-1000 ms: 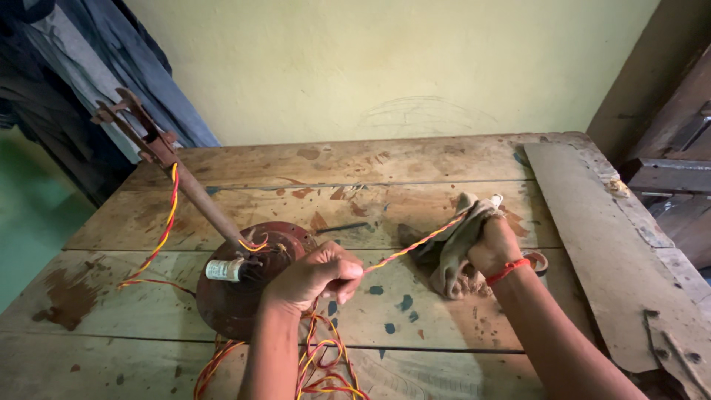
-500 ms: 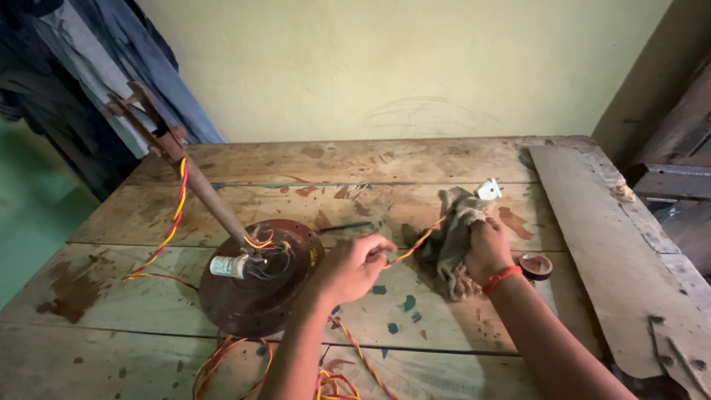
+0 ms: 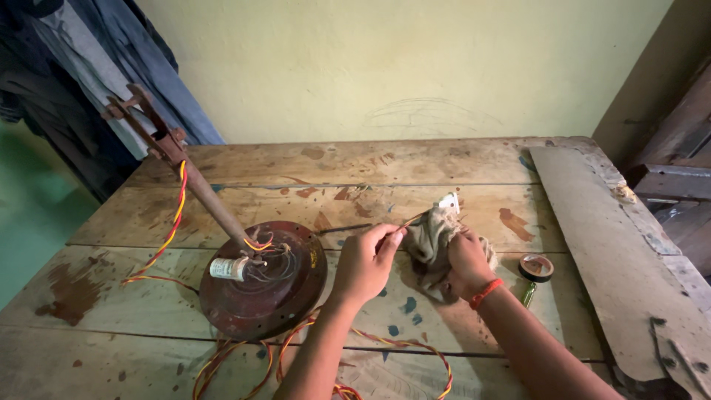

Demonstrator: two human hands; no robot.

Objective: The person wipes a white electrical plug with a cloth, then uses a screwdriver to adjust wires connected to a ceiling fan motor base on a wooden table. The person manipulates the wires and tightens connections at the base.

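1. Pinching a thin orange wire [image 3: 409, 221], the left hand [image 3: 363, 263] is closed on it at table centre; it looks light, limp and best held near its end.
2. Right hand [image 3: 465, 263] grips a soft, crumpled rag [image 3: 433, 235], wrapped over the wire.
3. Rusty fan motor [image 3: 263, 278] sits at nine o'clock on the rough wooden table [image 3: 370, 163]; tape roll [image 3: 536, 267] at three o'clock; yellow wall [image 3: 385, 67] behind.

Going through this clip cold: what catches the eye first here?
The round rusty motor housing with its tilted rod sits left of centre on the worn wooden table, red and yellow wires trailing off it. Just right of it, the left hand pinches a thin wire while the right hand grips a dirty rag.
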